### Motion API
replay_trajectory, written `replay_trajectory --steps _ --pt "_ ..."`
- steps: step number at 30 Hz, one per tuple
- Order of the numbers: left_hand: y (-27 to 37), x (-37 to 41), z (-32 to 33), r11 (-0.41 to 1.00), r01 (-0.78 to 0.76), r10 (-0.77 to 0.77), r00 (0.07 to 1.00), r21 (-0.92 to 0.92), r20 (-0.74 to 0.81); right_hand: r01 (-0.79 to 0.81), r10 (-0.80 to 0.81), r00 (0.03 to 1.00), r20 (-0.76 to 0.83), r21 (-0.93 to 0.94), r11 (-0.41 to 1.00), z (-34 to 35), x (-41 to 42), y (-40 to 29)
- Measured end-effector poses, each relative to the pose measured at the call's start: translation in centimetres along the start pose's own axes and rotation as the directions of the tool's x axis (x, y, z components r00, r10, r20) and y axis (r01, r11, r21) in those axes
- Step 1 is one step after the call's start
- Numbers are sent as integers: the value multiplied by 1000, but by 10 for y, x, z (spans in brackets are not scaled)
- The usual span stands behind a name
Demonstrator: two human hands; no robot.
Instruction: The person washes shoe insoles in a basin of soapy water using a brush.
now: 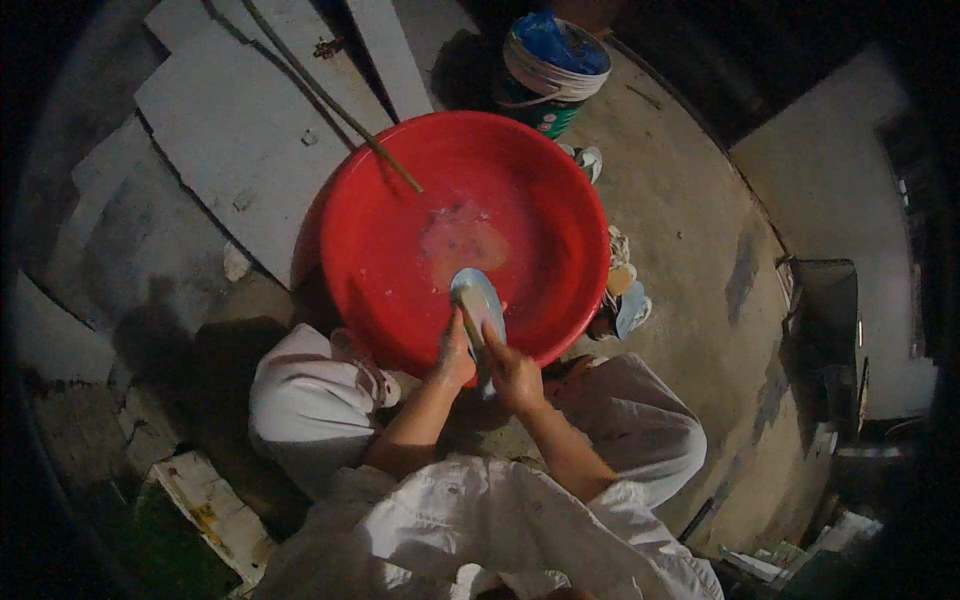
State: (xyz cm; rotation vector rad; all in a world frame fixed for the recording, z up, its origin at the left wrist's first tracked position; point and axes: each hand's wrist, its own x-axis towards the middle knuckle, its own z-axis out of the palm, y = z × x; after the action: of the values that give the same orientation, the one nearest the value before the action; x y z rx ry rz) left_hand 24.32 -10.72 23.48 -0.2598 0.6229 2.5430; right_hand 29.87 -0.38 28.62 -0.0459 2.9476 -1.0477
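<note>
Over the near edge of a large red plastic basin (555, 225), both hands are on a pale blue, sole-shaped thing that looks like a shoe or slipper (459, 280). My left hand (454, 352) grips its left side. My right hand (517, 375) closes around its lower right part, fingers over the top. A tan strip runs along its middle; whether it is a brush or part of the shoe cannot be told. The basin's bottom holds a little cloudy water (472, 244). A thin hose or rod (337, 109) reaches over the far left rim, its end inside the basin.
Beyond the basin stands a paint bucket (556, 82) with blue material inside. Several shoes or slippers (632, 307) lie on the concrete floor against the basin's right side. Pale slabs (217, 150) lie to the left, and a whitish block (214, 510) is at lower left.
</note>
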Motion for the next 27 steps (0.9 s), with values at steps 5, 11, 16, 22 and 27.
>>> replay_trajectory --steps 5,11,16,22,27 --pt "13 8 21 997 -3 -7 992 -80 -126 -72 74 997 33 -57 996 -6 41 -13" --pt "5 5 -2 994 24 -51 962 -103 -270 -92 95 993 65 -55 994 12 -26 11" --pt "5 2 21 995 65 -77 983 -75 -169 -169 172 984 51 -66 983 -8 51 -13" --pt "3 8 -13 996 -1 -19 971 -85 -237 -79 80 996 31 -37 996 12 -37 4" --pt "-4 -1 29 994 103 -91 934 19 -344 -91 87 994 -66 -66 994 5 44 5"
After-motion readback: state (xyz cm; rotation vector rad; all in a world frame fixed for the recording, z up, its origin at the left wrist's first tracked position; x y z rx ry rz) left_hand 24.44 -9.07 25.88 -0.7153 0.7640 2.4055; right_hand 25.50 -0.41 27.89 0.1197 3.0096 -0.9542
